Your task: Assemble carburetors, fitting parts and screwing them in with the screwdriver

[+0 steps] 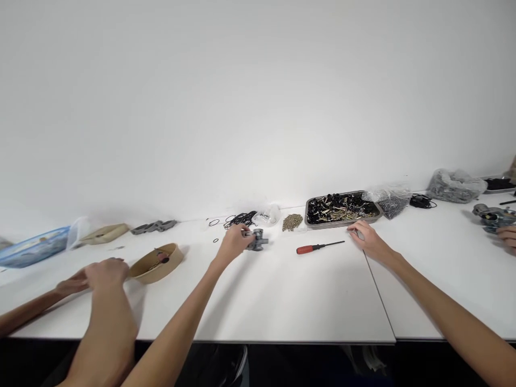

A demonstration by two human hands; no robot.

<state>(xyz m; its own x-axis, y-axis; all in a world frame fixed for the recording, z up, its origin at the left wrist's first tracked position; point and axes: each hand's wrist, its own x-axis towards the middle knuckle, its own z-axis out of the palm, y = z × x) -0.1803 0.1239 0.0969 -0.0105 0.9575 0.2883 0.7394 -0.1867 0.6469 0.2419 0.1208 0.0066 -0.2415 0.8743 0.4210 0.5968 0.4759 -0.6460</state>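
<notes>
Here, left hand [233, 243] grips grey fitting [257, 239] mid-table, beside red screwdriver [318, 248]. Right hand [366, 236] rests flat, holding nothing, touching parts tray [341, 222]. Fitting looks rigid, light, probably plastic; best held round body.

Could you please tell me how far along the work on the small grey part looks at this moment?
Early, it seems. No finished pieces show near the hands. In hand: the left hand grips the grey part; the right hand rests at the parts tray. Untouched: the red-handled screwdriver, the black O-rings, the brass pieces.
</notes>
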